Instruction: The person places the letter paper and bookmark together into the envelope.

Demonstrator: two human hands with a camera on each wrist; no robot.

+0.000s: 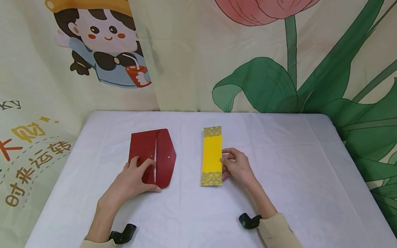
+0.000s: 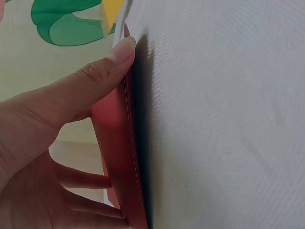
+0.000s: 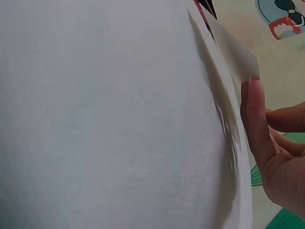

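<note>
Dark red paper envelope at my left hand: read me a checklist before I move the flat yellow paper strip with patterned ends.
1. Dark red paper envelope unsealed: ok, its pointed flap extends towards the strip, with a narrow gap beside it.
2. Left hand steadying the envelope: ok, thumb and fingers hold it.
3. Right hand on the flat yellow paper strip with patterned ends: ok, pinching its right edge.
4. Strip apart from envelope: ok, white table surface shows between them.
5. Envelope's inside empty: cannot tell, it is hidden.
</note>
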